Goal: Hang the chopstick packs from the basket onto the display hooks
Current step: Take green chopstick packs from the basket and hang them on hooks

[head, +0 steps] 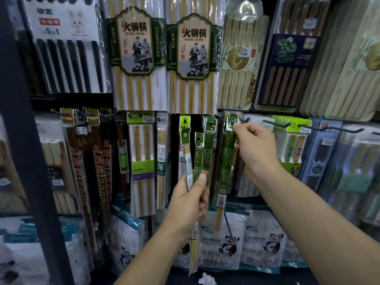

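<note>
R hand pinches green pack top at hook; L hand grips spare packs just left.

**Dim, cool shop light, bent at the edges**

The light is dim, flat and bluish, brightest on the upper rows and fading toward the lower left, where soft shadow gathers. Pale glare streaks the film of the hot-pot chopstick packs, and the clear suction cup at upper right shines white. The centre is sharpest: the left hand gripping slim chopstick packs, and the right hand pinching a green chopstick pack. The dark post at the left leans and bows with lens distortion. The panda bags along the bottom look soft.
</note>
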{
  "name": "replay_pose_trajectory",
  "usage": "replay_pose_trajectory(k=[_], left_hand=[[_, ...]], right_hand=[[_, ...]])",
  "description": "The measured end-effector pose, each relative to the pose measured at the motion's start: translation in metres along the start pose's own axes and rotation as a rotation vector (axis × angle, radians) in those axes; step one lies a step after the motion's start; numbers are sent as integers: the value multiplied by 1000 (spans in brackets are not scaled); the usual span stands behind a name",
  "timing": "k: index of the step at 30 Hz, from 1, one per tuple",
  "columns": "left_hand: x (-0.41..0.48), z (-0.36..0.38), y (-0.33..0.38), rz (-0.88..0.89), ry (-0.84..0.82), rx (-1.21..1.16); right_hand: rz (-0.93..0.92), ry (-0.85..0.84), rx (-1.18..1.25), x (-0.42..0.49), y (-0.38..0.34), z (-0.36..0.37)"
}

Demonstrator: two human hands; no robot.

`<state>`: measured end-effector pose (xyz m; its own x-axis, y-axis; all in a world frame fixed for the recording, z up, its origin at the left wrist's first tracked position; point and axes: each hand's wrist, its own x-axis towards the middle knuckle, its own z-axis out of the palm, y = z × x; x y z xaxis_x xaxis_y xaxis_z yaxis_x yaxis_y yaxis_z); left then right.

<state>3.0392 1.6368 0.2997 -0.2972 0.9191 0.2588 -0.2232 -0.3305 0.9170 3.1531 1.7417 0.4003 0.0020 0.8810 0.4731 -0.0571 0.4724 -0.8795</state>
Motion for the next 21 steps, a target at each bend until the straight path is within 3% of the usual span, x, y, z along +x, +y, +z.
replay_pose_trajectory(k=[13,18,21], left_hand=[[1,-2,-1,26,-10,-123],[-1,3,1,32,-28,-57],[-3,4,0,29,-48,-32]], right_hand=[[4,64,-82,-10,13,-3],[-27,-179,-32,-40,11,4],[-89,-227,-51,-47,8,7]])
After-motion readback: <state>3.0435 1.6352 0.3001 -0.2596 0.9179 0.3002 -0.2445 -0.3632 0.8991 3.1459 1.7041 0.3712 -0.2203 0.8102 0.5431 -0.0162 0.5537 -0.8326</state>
